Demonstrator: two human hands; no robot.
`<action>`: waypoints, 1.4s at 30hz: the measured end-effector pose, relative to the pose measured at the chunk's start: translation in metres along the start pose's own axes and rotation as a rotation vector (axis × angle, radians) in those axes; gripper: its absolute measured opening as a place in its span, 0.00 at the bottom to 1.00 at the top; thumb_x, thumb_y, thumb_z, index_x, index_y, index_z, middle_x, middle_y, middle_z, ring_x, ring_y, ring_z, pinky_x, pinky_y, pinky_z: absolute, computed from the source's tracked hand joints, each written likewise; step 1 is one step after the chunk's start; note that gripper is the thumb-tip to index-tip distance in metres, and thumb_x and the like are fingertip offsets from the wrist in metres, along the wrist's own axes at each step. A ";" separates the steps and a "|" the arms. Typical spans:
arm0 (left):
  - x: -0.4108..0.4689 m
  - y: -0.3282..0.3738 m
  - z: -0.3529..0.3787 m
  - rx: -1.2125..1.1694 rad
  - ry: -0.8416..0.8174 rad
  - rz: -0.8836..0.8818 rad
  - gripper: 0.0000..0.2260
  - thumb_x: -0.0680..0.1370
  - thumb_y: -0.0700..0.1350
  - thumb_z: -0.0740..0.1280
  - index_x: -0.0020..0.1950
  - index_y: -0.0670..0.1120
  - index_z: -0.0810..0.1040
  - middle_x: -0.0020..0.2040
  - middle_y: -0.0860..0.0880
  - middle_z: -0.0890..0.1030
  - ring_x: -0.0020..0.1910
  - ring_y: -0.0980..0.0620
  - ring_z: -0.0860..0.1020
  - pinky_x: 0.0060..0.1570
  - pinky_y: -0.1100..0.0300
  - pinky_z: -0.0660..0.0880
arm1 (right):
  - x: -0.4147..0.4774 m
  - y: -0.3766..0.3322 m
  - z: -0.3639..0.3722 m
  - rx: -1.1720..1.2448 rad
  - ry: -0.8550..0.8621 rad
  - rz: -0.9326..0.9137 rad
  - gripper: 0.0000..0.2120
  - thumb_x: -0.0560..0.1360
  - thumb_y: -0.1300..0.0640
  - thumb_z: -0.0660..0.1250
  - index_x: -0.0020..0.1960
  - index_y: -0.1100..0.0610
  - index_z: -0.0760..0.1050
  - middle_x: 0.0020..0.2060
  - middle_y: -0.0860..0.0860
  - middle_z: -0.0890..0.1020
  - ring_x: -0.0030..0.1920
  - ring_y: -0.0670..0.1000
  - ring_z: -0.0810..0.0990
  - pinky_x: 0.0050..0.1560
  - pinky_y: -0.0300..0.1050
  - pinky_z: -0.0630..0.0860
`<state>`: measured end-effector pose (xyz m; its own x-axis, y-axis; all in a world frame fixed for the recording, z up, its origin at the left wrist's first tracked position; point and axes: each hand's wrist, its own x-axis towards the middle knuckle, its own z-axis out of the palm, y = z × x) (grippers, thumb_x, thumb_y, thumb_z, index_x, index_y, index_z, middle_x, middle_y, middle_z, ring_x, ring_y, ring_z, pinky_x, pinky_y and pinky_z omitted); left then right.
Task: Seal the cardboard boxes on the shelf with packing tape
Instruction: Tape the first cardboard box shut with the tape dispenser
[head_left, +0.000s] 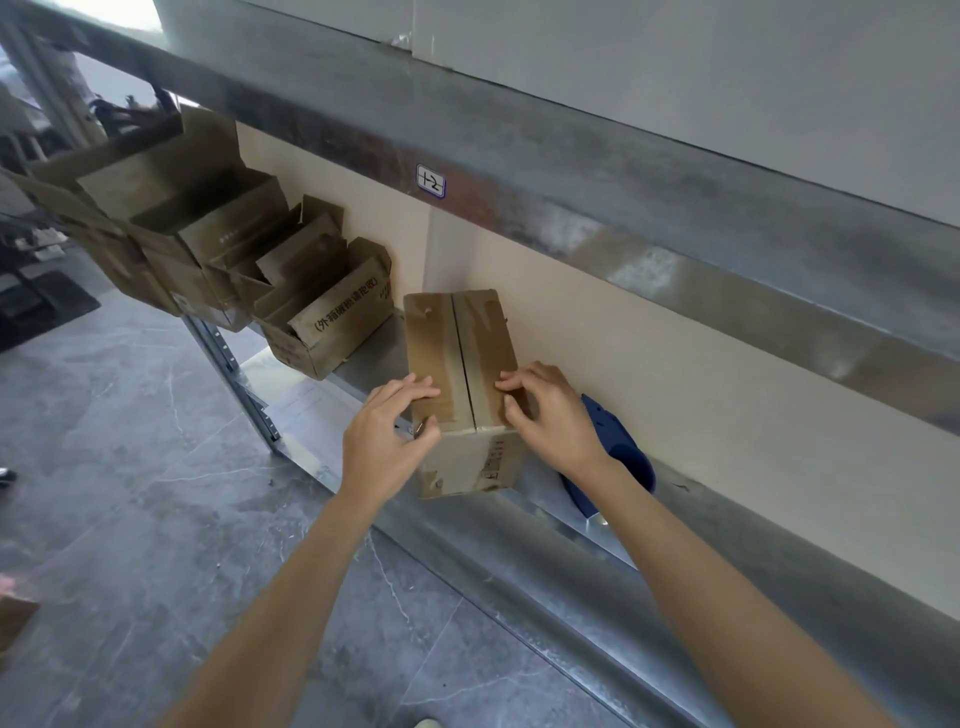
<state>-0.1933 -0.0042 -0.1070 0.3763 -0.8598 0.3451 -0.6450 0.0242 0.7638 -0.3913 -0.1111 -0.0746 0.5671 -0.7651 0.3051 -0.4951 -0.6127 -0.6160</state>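
A small cardboard box (460, 343) stands on the metal shelf (561, 525) with its two top flaps folded shut and a seam down the middle. My left hand (387, 441) grips the box's left front corner, fingers on the left flap, thumb on the front face. My right hand (550, 415) presses curled fingertips onto the right flap, thumb at the box's right edge. A blue tape dispenser (618, 447) lies on the shelf just right of the box, partly hidden behind my right wrist.
Several open cardboard boxes (322, 312) stand in a row along the shelf to the left. An upper shelf beam (571, 171) with a label hangs overhead. A beige wall backs the shelf. Grey tiled floor (130, 467) lies below left.
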 end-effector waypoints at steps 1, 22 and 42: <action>0.001 -0.003 -0.003 -0.031 -0.016 0.005 0.14 0.73 0.45 0.68 0.57 0.58 0.81 0.61 0.64 0.78 0.67 0.63 0.71 0.60 0.51 0.76 | 0.002 0.002 -0.002 0.005 -0.010 -0.011 0.09 0.78 0.61 0.66 0.56 0.57 0.80 0.56 0.49 0.80 0.60 0.48 0.74 0.59 0.46 0.73; -0.001 -0.009 -0.022 -0.102 -0.204 0.026 0.17 0.79 0.40 0.66 0.64 0.58 0.78 0.67 0.65 0.75 0.72 0.63 0.66 0.69 0.47 0.69 | -0.003 0.016 -0.012 0.099 -0.158 -0.027 0.16 0.80 0.65 0.63 0.65 0.54 0.78 0.63 0.44 0.76 0.66 0.42 0.69 0.68 0.31 0.61; 0.005 -0.006 -0.030 -0.115 -0.257 -0.026 0.22 0.71 0.43 0.62 0.62 0.61 0.79 0.65 0.66 0.75 0.71 0.66 0.66 0.70 0.50 0.67 | 0.004 0.014 -0.028 0.079 -0.315 0.020 0.24 0.76 0.71 0.63 0.67 0.52 0.76 0.68 0.45 0.75 0.71 0.44 0.67 0.73 0.41 0.62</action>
<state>-0.1677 0.0067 -0.0942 0.2010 -0.9617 0.1862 -0.5520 0.0458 0.8326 -0.4140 -0.1283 -0.0620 0.7395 -0.6704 0.0605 -0.4627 -0.5716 -0.6776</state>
